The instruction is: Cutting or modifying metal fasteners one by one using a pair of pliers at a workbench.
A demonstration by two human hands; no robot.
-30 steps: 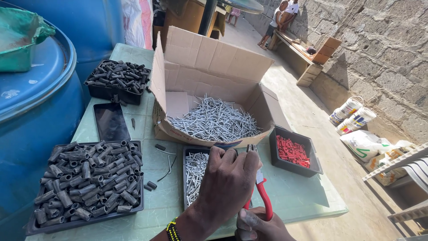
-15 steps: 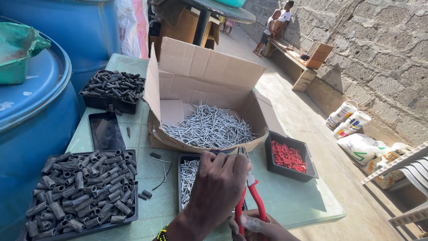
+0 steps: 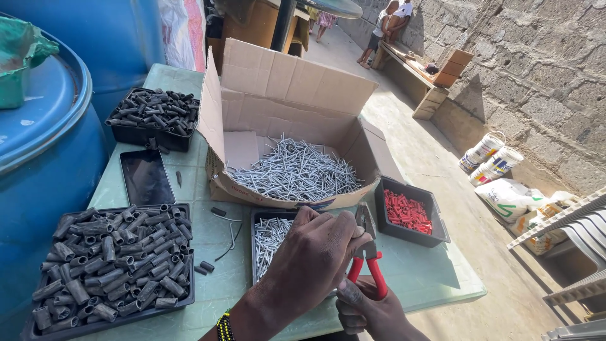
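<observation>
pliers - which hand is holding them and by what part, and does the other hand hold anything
The right hand holds the pliers by their red handles. The left hand pinches something at the pliers' tip; what it is cannot be told.

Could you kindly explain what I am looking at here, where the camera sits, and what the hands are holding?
There is no machine here: a person works with two bare hands, and the single camera sits on that person's head, looking down. The right hand grips red-handled pliers. The left hand reaches across above a small black tray of metal pins; what its fingertips pinch is too small to tell. On the green table stand an open cardboard box of more pins, a tray of red plastic pieces, two trays of dark short tubes and a dark phone. A blue barrel stands at the left.
</observation>
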